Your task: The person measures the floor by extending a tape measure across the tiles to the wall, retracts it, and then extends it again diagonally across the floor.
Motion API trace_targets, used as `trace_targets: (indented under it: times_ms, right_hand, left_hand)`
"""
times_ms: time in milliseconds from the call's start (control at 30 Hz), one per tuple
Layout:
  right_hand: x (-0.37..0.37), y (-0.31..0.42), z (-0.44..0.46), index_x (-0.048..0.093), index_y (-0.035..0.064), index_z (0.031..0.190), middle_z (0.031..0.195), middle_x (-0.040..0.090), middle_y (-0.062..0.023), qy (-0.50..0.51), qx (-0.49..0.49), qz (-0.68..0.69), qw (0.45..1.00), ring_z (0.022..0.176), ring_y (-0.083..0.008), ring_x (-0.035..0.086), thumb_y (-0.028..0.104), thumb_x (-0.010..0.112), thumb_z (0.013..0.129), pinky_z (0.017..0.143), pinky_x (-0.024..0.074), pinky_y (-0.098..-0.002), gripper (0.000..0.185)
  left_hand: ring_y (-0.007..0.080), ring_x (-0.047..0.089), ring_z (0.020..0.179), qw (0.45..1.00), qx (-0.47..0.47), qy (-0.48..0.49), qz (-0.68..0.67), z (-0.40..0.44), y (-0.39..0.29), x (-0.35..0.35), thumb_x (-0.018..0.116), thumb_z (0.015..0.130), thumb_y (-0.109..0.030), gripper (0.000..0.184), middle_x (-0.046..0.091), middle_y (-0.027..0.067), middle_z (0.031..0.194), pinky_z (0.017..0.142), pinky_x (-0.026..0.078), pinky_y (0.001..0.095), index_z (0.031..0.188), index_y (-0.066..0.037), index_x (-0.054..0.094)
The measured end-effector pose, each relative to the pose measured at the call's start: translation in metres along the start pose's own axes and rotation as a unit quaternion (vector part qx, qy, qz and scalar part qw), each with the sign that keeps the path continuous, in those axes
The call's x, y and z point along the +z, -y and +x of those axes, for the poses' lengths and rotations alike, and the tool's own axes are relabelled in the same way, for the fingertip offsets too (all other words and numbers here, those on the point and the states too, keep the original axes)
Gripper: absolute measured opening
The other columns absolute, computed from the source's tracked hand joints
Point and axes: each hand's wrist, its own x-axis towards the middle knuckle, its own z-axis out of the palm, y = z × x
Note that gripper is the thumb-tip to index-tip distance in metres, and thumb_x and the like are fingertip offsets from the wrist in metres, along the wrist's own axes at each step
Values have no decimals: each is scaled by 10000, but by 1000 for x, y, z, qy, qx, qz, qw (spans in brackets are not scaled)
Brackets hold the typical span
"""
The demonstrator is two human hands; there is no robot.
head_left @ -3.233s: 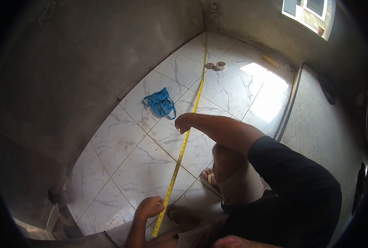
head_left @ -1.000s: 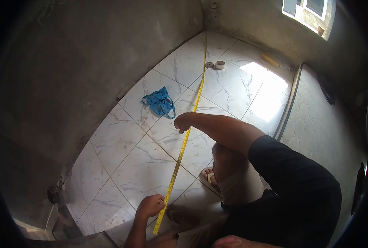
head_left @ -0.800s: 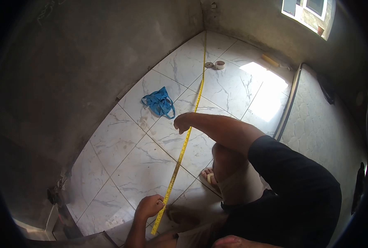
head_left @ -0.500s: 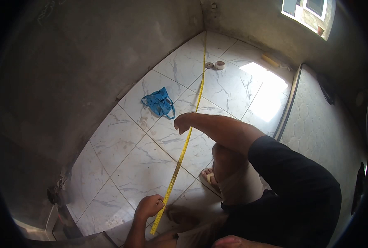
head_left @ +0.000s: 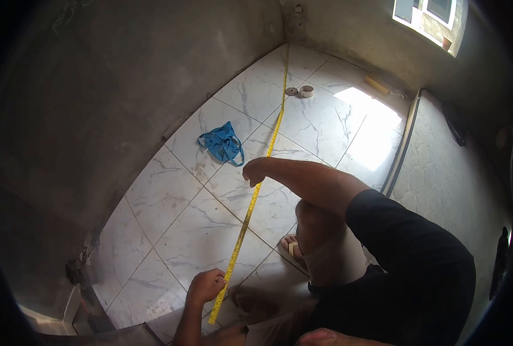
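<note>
A long yellow measuring tape (head_left: 245, 226) runs across the floor from the far corner towards me, its near end angled down at the bottom. My left hand (head_left: 206, 286) is closed at the tape's edge near that end, the thumb and fingers pinching it. Something small and pale shows at the fingertips, too small to name. My right hand (head_left: 256, 171) hangs above the tape with its fingers loosely bent downward and apart. Its wrist hides a short stretch of tape, and nothing shows in that hand. A blue cloth with straps (head_left: 222, 143) lies crumpled just beyond it.
Near the far corner stand a pale tape roll (head_left: 306, 91) and a small grey disc (head_left: 291, 91). A mattress (head_left: 449, 190) lies along the right side. Sunlight falls on the marbled tile floor (head_left: 170, 230). A bare grey wall (head_left: 106, 115) bounds the left; a window (head_left: 435, 17) is high right.
The near stretch of the measuring tape has shifted slightly left, and my left hand has moved a little left and up with it. My right hand has stayed in place.
</note>
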Motion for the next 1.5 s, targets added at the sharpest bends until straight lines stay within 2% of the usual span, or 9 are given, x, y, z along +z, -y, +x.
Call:
trace_targets:
  times_ms: [200, 300, 400, 600, 867, 1000, 1100, 1200, 1500]
  right_hand:
    - [0, 1, 2, 686, 70, 1026, 926, 678, -152, 7, 1, -8, 1000, 921, -335, 637, 363, 689, 792, 792, 495, -450, 375]
    - [-10, 8, -6, 675, 80, 1093, 999, 679, -148, 25, 12, -3, 1000, 973, -328, 631, 362, 695, 789, 829, 494, -435, 415]
    - [2, 0, 5, 657, 86, 1152, 1065, 672, -143, 7, 14, 12, 1000, 1017, -321, 623, 370, 698, 783, 862, 491, -421, 467]
    - [0, 1, 1, 645, 74, 1175, 1099, 661, -152, 25, 19, 11, 999, 1048, -320, 613, 355, 706, 784, 885, 484, -416, 486]
    - [3, -1, 4, 643, 82, 1180, 1108, 655, -150, 23, 16, 11, 1000, 1063, -324, 605, 361, 707, 791, 891, 479, -417, 483]
    - [0, 1, 0, 640, 74, 1185, 1121, 651, -149, 25, 17, 28, 999, 1073, -324, 600, 361, 708, 790, 901, 477, -417, 493]
    - [2, -1, 3, 633, 73, 1195, 1146, 643, -152, 24, 12, 19, 999, 1092, -325, 592, 359, 708, 789, 915, 472, -418, 503]
    - [0, 1, 1, 623, 71, 1210, 1173, 633, -157, 28, 23, 29, 999, 1115, -330, 581, 361, 708, 790, 930, 465, -418, 518]
    - [2, -2, 1, 607, 69, 1233, 1203, 619, -163, 44, 36, 54, 997, 1140, -331, 567, 356, 702, 804, 950, 454, -419, 525]
  left_hand:
    - [159, 695, 777, 1000, 8, -7, 4, 5, 11, 9, 626, 852, -114, 231, 717, 109, 832, 726, 522, 285, 1034, 28, 623]
    - [253, 687, 797, 1000, 6, -10, -26, 10, 25, 18, 639, 807, -224, 262, 711, 102, 829, 730, 517, 351, 1004, -54, 662]
    - [158, 688, 786, 998, -7, 34, -46, 3, 1, 8, 594, 858, -113, 232, 713, 113, 836, 736, 518, 285, 1040, 30, 622]
    - [222, 692, 799, 997, -41, -18, -62, 5, 20, 6, 608, 830, -176, 295, 715, 107, 831, 735, 514, 322, 1088, -37, 631]
    - [162, 667, 768, 988, -85, -67, -108, -2, 45, -14, 625, 838, -75, 364, 706, 100, 832, 692, 504, 282, 1183, 24, 565]
    - [184, 667, 876, 989, -110, -73, -68, -3, 72, -17, 663, 826, -98, 449, 684, 149, 1030, 756, 509, 294, 1241, 25, 542]
    - [252, 644, 1030, 980, -88, -142, -110, -2, 94, -8, 701, 803, -191, 530, 653, 166, 1149, 808, 516, 342, 1283, -35, 540]
    - [284, 618, 1091, 981, -127, -117, -90, -9, 75, -17, 701, 820, -242, 568, 598, 173, 1257, 859, 504, 349, 1318, -42, 514]
    - [279, 620, 1075, 990, -104, -36, -88, -3, 87, -7, 693, 832, -319, 580, 598, 153, 1268, 905, 485, 359, 1307, -30, 526]
